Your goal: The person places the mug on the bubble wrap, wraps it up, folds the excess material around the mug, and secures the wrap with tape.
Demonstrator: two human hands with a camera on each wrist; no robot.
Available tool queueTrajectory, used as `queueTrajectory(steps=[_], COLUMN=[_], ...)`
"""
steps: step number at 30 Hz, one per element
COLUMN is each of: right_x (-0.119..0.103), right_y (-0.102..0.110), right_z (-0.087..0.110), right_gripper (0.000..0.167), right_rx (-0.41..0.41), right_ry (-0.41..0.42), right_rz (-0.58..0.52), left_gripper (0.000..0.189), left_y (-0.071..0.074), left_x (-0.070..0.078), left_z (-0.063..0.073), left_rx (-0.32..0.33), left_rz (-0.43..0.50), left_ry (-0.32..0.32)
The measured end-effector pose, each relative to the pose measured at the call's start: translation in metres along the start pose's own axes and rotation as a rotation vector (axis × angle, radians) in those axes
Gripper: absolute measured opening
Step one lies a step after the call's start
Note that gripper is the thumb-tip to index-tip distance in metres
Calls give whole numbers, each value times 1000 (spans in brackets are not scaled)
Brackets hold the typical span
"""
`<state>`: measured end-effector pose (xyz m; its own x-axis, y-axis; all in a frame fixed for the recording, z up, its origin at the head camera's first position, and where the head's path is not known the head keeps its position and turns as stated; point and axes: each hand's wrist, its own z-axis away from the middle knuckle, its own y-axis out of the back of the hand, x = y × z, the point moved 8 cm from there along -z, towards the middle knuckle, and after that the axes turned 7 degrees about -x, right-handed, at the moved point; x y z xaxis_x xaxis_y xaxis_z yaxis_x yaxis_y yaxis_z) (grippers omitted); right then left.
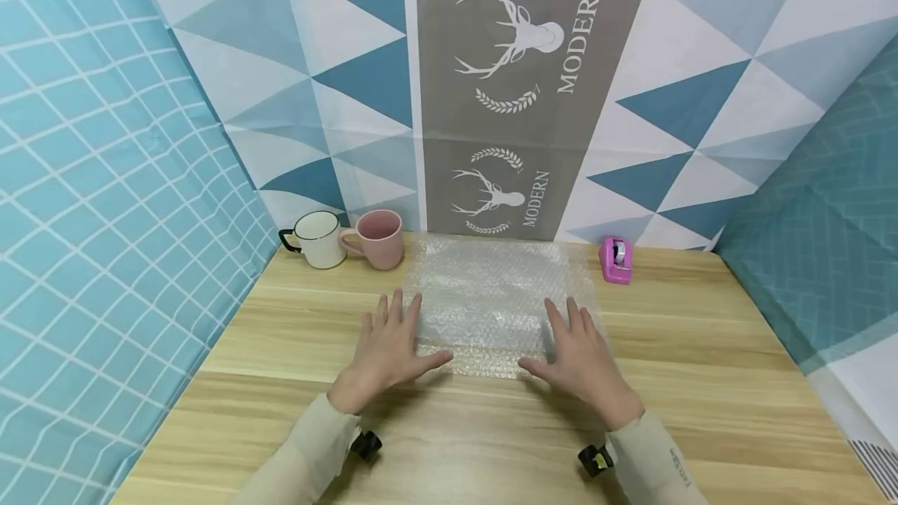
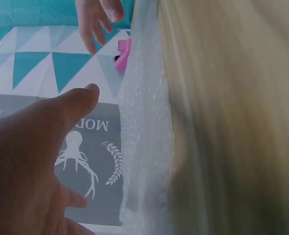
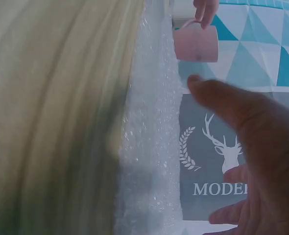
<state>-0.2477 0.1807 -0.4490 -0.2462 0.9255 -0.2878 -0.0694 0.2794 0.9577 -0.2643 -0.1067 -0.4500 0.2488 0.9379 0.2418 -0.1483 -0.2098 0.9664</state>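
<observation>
A sheet of clear bubble wrap [image 1: 491,294] lies flat on the wooden table, reaching back to the wall. My left hand [image 1: 389,345] is spread above its near left corner, thumb pointing inward. Mirroring it, my right hand [image 1: 578,353] is over the near right corner with fingers apart. Both wrist views show a gap between the hand and the bubble wrap [image 2: 147,117]. Neither hand holds anything. In the right wrist view the thumb [image 3: 223,100] extends above the bubble wrap [image 3: 152,127].
A white mug [image 1: 323,240] with a black rim and handle stands at the back left, beside a pink mug [image 1: 381,240]. At the back right sits a magenta tape dispenser [image 1: 616,260]. Patterned cloth walls [image 1: 351,61] border the wooden table [image 1: 449,443].
</observation>
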Motion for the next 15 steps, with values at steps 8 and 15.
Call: queueTrajectory(steps=[8,15], right_x=[7,15], right_y=[8,9], right_z=[-16,-41], right_gripper=[100,99], right_rx=[-52,-139], right_ry=[21,-2], right_rz=[-49,-58], left_gripper=[114,114], left_y=[1,-1], left_x=[-1,-1], left_z=[-25,-45], left_rx=[-36,-54], left_rz=[-4,-34], left_ry=[-1,-6])
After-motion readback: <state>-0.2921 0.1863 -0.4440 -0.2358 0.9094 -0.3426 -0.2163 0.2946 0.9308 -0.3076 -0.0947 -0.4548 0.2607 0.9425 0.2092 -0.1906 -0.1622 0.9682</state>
